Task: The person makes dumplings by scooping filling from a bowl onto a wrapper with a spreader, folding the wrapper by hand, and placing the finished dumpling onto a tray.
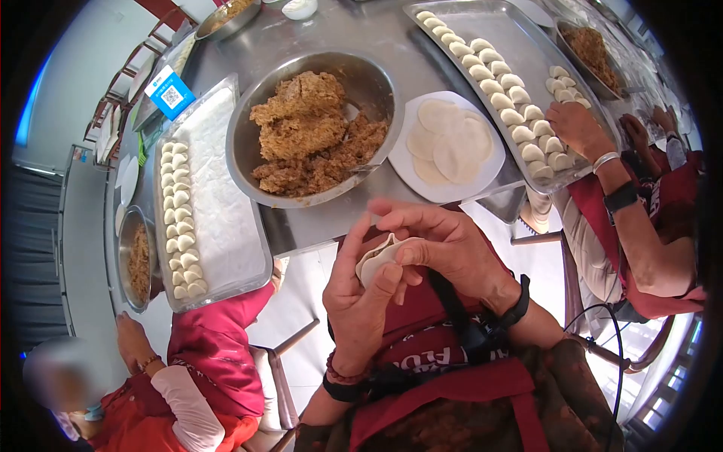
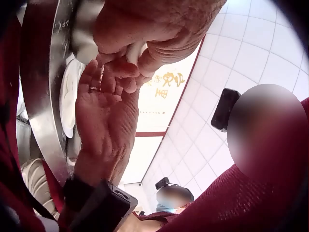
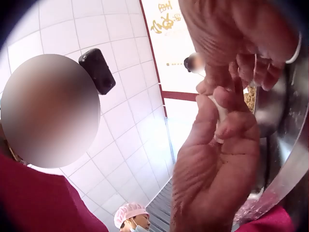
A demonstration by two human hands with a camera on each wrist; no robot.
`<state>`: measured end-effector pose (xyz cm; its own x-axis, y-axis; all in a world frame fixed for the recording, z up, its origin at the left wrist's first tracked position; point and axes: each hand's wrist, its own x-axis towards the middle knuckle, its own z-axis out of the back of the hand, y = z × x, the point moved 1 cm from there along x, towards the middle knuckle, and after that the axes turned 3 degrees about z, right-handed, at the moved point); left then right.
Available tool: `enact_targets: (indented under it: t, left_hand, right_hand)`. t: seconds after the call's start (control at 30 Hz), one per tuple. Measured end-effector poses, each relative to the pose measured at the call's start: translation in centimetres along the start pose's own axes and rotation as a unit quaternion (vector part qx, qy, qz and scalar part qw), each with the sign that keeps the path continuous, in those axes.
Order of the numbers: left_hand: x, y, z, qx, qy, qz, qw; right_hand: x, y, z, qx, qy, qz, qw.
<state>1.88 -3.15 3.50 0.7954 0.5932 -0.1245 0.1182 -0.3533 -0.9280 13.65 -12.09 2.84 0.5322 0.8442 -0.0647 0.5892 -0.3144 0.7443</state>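
Observation:
A partly folded dumpling [image 1: 374,264] is held between both hands in front of the person's chest, its rim still parted at the top in the head view. The left hand [image 1: 357,290] cradles its left side, thumb across the front. From the right, the right hand [image 1: 444,248] pinches its edge between thumb and fingers. In the left wrist view a pale bit of the dumpling [image 2: 134,52] shows between the fingers, and the right wrist view shows a strip of its dough [image 3: 221,110]. Beyond the hands stands a steel bowl [image 1: 239,151] of brown filling [image 1: 301,135].
A white plate [image 1: 492,162] of round wrappers [image 1: 452,143] lies right of the bowl. Floured tray [image 1: 226,226] at left and steel tray [image 1: 520,45] at right carry rows of dumplings. Neighbours sit on both sides; one person's hand [image 1: 578,129] reaches over the right tray.

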Motion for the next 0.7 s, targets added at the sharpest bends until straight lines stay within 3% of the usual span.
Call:
enact_targets:
  t: [0.1,0.3,0.5,0.7]
  left_hand:
    - [0.1,0.2,0.6,0.025,0.033,0.010,0.999]
    - [-0.1,0.5,0.8,0.022,0.039,0.010,0.999]
    - [-0.1,0.2,1.1,0.063,0.054,-0.007,0.997]
    - [0.1,0.2,1.8,0.116,0.127,-0.012,0.985]
  right_hand:
    - [-0.3,-0.2,0.6,0.016,0.029,-0.020,0.999]
    - [-0.7,-1.2,0.2,-0.018,-0.007,0.053,0.998]
    - [-0.7,-1.3,0.7,-0.040,0.025,0.012,0.999]
    - [-0.8,-1.1,0.9,-0.157,0.023,0.072,0.985]
